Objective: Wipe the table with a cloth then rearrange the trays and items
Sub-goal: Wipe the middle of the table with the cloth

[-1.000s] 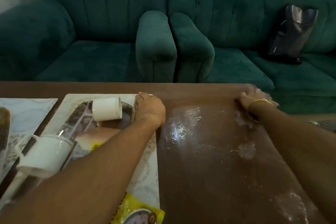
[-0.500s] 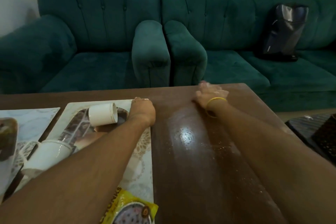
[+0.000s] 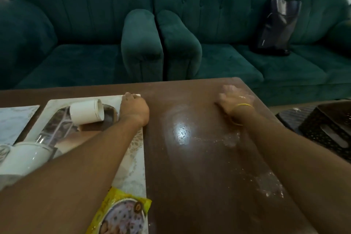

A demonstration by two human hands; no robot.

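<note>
Table wiping is the step in hand, judging by the layout: the right half of the dark wooden top is bare and shows a wet sheen and pale streaks of residue, while everything else is crowded onto the left.

The right hand lies near the far right corner, palm down and fingers spread. It is blurred, and a pale patch under the fingers may be the cloth, but that cannot be told for certain; the hand is flat, not closed around anything visible. A yellow bangle sits on that wrist.

The left hand is curled over the far right corner of a patterned tray, fingers bent down onto its edge. The likely reason is to steady it, or to keep it shoved aside, so the wiping area remains clear.

On this tray a white jar lies on its side and a white cup lies tipped nearer the person, so the tray's load looks loose and could roll if the tray is pulled fast. A yellow packet rests on the tray's near end. A 2nd tray sits further left, just beside the 1st.

Off the table to the right sits a dark perforated basket. Residue near the right edge suggests the wiping is unfinished, and rearranging has yet to begin.
</note>
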